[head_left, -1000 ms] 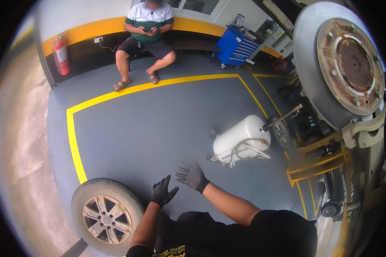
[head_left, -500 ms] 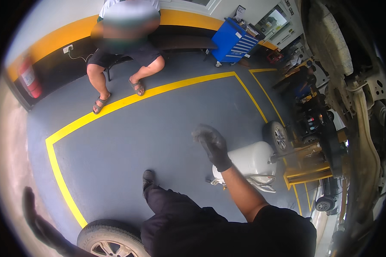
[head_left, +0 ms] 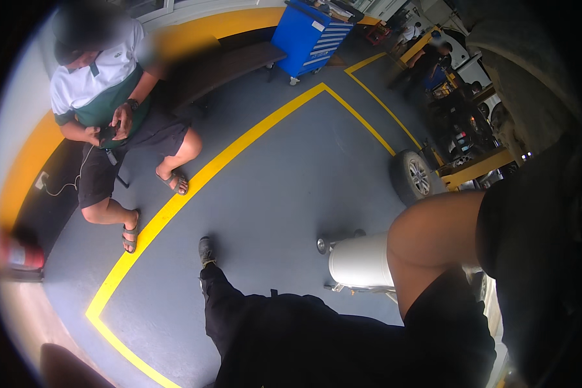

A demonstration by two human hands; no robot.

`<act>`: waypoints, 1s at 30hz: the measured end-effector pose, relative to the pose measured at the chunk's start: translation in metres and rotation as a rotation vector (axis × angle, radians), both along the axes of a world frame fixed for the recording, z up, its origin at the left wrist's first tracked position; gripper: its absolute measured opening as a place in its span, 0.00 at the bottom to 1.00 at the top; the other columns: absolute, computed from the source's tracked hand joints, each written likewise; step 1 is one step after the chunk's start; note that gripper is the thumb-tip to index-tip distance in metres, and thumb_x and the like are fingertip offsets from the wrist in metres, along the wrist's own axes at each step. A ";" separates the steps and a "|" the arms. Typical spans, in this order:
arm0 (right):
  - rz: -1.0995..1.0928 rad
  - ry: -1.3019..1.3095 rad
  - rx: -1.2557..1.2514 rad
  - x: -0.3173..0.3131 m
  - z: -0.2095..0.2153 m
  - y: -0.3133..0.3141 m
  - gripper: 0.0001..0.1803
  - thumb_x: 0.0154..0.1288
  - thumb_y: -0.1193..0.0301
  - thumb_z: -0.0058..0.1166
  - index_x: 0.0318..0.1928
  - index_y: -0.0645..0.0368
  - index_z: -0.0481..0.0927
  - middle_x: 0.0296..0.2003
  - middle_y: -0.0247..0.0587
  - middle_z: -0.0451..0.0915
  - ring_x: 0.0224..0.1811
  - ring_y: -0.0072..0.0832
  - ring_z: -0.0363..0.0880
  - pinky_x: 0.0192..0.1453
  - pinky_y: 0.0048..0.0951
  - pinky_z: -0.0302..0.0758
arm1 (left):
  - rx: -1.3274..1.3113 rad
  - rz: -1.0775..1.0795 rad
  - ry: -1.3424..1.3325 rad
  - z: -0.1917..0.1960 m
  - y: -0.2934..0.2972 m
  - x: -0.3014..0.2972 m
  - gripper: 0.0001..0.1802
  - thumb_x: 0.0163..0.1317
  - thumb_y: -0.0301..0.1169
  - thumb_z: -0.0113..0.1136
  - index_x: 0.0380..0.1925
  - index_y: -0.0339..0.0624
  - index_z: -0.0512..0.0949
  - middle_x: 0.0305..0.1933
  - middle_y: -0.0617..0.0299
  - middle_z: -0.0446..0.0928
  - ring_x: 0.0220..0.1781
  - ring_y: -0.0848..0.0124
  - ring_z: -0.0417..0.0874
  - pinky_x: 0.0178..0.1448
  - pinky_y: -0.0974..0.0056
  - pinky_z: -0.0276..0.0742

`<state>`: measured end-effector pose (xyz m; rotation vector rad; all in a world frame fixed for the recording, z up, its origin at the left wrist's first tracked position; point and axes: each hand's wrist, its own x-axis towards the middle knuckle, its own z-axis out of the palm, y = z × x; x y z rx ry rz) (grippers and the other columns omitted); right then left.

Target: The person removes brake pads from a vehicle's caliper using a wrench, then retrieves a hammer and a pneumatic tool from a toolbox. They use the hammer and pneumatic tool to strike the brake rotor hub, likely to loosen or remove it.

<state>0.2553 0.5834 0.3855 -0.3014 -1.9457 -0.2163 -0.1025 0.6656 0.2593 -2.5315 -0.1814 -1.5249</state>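
Neither hand visible, grip state can't tell; bent right arm (head_left: 433,239) right over white tank (head_left: 362,262). Risk: elbow or outstretched leg (head_left: 239,310) knocks the tank rolling.

Grey floor (head_left: 291,168) with yellow line (head_left: 239,149). Wearer's dark-trousered leg (head_left: 239,310) stretched forward; bare forearm (head_left: 433,239) at right, hands out of view. White cylindrical tank (head_left: 362,262) just beside the arm. Loose wheel (head_left: 412,176) beyond. Blue tool cabinet (head_left: 313,35) by wall. Seated person (head_left: 110,110) on bench (head_left: 220,68).
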 end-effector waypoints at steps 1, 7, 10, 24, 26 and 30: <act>-0.039 0.006 0.005 0.014 -0.005 0.022 0.22 0.63 0.76 0.53 0.58 0.68 0.71 0.41 0.44 0.79 0.35 0.26 0.78 0.43 0.27 0.75 | 0.011 -0.040 0.002 0.001 0.032 0.019 0.24 0.75 0.40 0.35 0.58 0.35 0.70 0.57 0.51 0.70 0.61 0.57 0.69 0.64 0.54 0.63; -0.311 0.065 0.059 0.085 -0.037 0.098 0.23 0.60 0.78 0.54 0.57 0.67 0.72 0.38 0.42 0.80 0.33 0.25 0.78 0.40 0.26 0.75 | 0.046 -0.305 0.064 0.006 0.201 0.136 0.22 0.75 0.40 0.37 0.56 0.36 0.72 0.52 0.52 0.71 0.56 0.58 0.70 0.61 0.55 0.65; -0.462 0.111 0.051 0.136 -0.051 0.132 0.23 0.58 0.79 0.55 0.57 0.66 0.73 0.37 0.41 0.80 0.32 0.24 0.77 0.39 0.25 0.75 | 0.047 -0.439 0.115 0.008 0.270 0.209 0.22 0.74 0.41 0.38 0.54 0.37 0.72 0.50 0.53 0.71 0.54 0.59 0.71 0.59 0.55 0.65; -1.323 0.392 -0.578 0.433 -0.106 0.289 0.26 0.52 0.84 0.58 0.55 0.64 0.75 0.31 0.37 0.80 0.26 0.21 0.77 0.33 0.22 0.75 | -0.161 -0.918 0.451 0.015 0.518 0.587 0.18 0.73 0.41 0.42 0.48 0.39 0.75 0.40 0.56 0.73 0.44 0.61 0.74 0.51 0.58 0.68; -1.393 0.171 -0.747 0.490 -0.128 0.308 0.27 0.54 0.76 0.61 0.57 0.59 0.76 0.25 0.34 0.78 0.22 0.25 0.77 0.30 0.25 0.76 | -0.333 -0.953 0.565 0.004 0.552 0.657 0.18 0.73 0.41 0.42 0.48 0.40 0.75 0.39 0.57 0.73 0.43 0.62 0.74 0.49 0.58 0.69; -1.492 0.052 -0.960 0.612 -0.211 0.343 0.21 0.63 0.60 0.59 0.55 0.50 0.79 0.29 0.33 0.80 0.27 0.31 0.80 0.36 0.32 0.79 | -0.777 -0.855 0.916 -0.069 0.607 0.796 0.17 0.73 0.41 0.44 0.46 0.41 0.76 0.36 0.58 0.74 0.40 0.62 0.75 0.47 0.59 0.70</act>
